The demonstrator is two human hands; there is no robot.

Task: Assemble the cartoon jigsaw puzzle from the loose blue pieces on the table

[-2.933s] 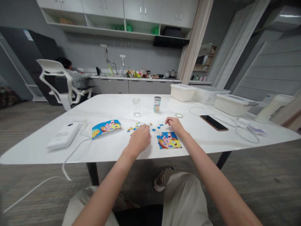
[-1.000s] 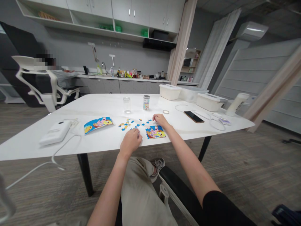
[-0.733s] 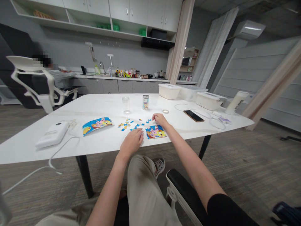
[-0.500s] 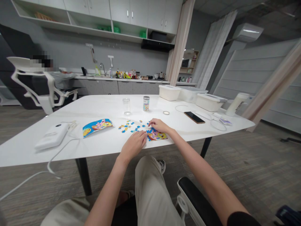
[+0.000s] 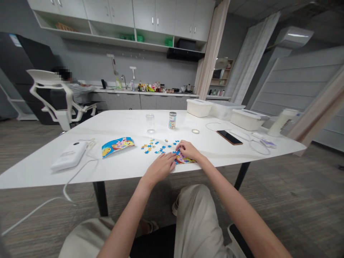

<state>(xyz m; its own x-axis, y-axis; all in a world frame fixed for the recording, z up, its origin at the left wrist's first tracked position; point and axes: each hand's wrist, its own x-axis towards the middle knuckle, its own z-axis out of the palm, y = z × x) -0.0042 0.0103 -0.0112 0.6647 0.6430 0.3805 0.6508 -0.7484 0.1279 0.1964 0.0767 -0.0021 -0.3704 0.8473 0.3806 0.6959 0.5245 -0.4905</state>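
Note:
Under my right hand [image 5: 188, 150] lies a partly assembled jigsaw section [image 5: 185, 161] showing cartoon figures on blue, and its fingers curl over the section's far edge. My left hand [image 5: 160, 167] rests on the white table [image 5: 113, 125] with its fingertips at the section's near left corner, and nothing shows in it. Loose blue and yellow jigsaw pieces [image 5: 154, 147] are scattered just left of my hands. Further left lies a printed picture card [image 5: 117, 147] of the same cartoon. Both hands hide much of the section.
A clear glass [image 5: 150, 123] and a small jar [image 5: 172, 120] stand beyond the pieces. To the right are a round lid [image 5: 195, 131], a phone [image 5: 229, 137], white plastic boxes [image 5: 247, 120] and a bottle [image 5: 282, 122]. A white device [image 5: 69, 155] with a cable sits at left.
My hands have come together, the right moving down onto the jigsaw section and the left moving right to its corner. The view has shifted slightly as my head moved.

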